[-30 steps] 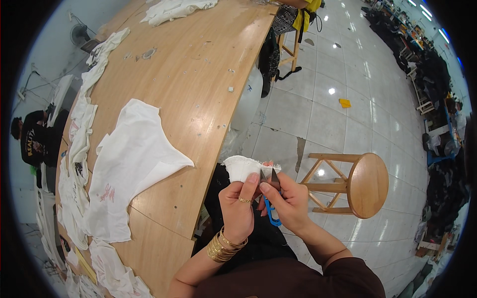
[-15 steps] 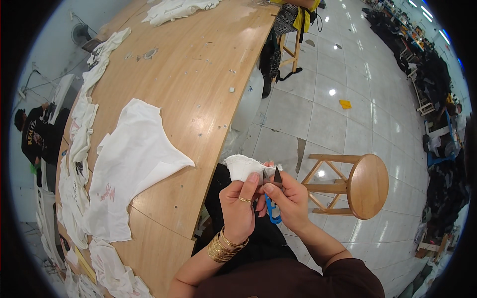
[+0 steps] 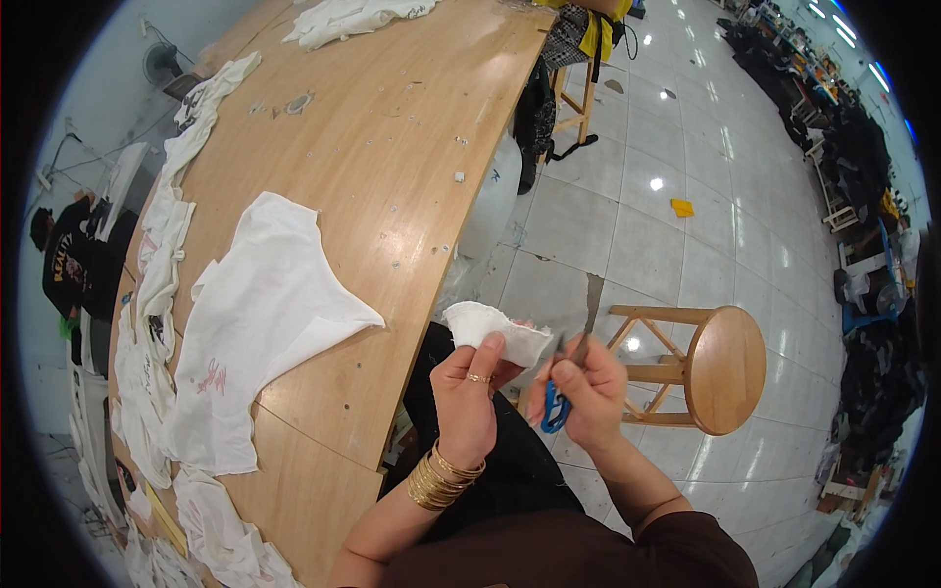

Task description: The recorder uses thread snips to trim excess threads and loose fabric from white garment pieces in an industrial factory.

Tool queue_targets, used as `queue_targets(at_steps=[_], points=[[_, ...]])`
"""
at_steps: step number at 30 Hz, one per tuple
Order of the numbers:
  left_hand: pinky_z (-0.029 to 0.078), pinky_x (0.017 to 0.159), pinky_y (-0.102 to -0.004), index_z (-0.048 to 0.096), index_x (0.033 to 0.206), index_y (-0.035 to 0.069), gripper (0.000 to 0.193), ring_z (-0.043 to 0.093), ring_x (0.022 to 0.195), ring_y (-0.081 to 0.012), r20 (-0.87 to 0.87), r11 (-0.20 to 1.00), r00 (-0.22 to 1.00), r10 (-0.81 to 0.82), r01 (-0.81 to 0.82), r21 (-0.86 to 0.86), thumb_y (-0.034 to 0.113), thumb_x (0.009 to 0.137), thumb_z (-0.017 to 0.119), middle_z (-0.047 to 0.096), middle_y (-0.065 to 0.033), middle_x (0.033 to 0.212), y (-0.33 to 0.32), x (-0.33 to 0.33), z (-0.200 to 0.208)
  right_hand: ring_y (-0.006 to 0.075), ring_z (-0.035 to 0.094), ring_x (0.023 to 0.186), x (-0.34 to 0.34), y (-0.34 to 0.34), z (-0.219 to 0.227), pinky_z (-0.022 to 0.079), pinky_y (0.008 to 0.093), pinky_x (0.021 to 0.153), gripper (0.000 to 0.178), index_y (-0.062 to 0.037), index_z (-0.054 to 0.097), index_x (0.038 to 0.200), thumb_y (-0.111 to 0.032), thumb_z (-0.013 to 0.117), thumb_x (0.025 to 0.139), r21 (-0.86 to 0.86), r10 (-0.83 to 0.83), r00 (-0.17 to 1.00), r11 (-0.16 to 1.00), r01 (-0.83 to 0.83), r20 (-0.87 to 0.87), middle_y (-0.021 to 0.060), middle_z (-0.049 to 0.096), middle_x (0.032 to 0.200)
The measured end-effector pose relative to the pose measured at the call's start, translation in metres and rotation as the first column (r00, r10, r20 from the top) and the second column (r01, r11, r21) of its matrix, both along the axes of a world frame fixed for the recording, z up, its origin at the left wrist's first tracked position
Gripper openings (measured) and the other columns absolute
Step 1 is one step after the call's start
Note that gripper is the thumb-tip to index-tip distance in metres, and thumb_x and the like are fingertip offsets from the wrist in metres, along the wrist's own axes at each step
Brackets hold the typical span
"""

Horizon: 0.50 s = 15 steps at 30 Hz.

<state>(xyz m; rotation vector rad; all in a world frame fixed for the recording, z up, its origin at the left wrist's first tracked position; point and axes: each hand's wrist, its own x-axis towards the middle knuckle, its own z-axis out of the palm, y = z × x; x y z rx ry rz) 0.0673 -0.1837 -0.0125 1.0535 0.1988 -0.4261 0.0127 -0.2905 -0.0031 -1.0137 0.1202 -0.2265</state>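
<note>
A small folded piece of white fabric (image 3: 485,325) with a frayed right edge is pinched in my left hand (image 3: 469,392), thumb on top and the other fingers beneath. My right hand (image 3: 588,392) grips blue-handled thread snips (image 3: 556,404) just to the right of the fabric. The dark blades point up and away and are slightly blurred; they stand apart from the cloth. On the table to the left lies a larger white garment piece (image 3: 270,314) with reddish printing, touched by neither hand.
The wooden table (image 3: 392,196) has its edge just left of my hands. White garments (image 3: 157,265) line its far left side. A round wooden stool (image 3: 727,369) stands on the tiled floor at the right. Another person (image 3: 76,260) is at the far left.
My right hand has moved right with the snips, away from the fabric's edge. My left hand still holds the fabric in nearly the same place, its frayed edge now in fuller view.
</note>
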Motion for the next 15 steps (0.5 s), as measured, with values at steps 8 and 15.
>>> queue_targets(at_steps=[8,15], points=[[0.052,0.067,-0.0278,0.061,0.083,-0.002,0.019,0.060,0.068,-0.0115,0.000,0.997,0.997,-0.077,0.077,0.009,0.015,0.090,0.055,0.063,-0.0059,0.077,0.011,-0.004,-0.006,0.0092,0.048,0.056,0.010,-0.009,0.009,0.036,0.0216,0.048,0.011,-0.0008,0.062,0.084,-0.002,0.068,0.075,-0.772,-0.239,0.969,0.604,0.200,0.063,0.0022,0.051,0.066],[0.050,0.063,-0.0246,0.063,0.083,-0.002,0.018,0.057,0.064,-0.0077,0.045,0.987,0.988,-0.145,0.141,0.073,0.014,0.088,0.058,0.060,-0.0020,0.074,0.013,-0.003,-0.003,0.0115,0.044,0.054,0.019,-0.013,-0.003,0.034,0.0239,0.048,0.012,-0.0030,0.064,0.083,0.000,0.068,0.072,-0.857,-0.210,0.945,0.406,0.318,0.251,0.0044,0.048,0.064]])
